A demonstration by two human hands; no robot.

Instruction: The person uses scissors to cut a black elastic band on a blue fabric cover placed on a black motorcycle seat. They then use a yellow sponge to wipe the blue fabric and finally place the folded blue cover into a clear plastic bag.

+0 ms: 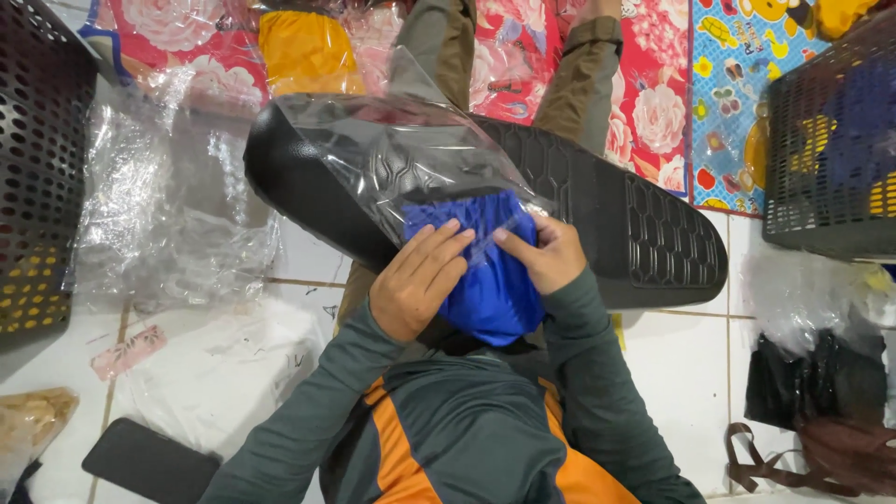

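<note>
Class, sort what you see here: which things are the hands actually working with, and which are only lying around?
In hand:
- blue cloth, pressed by left hand and right hand
- clear plastic bag, over the cloth
- black patterned board, underneath

Lying about:
- black perforated baskets
- loose plastic bags
- yellow packed item
- brown strap

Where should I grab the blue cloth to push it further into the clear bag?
Probably its rounded near end, coming from your body side. The far end is already inside the clear bag, whose mouth faces you. The left hand and right hand rest on top at the mouth; the near end hangs free below them.
</note>
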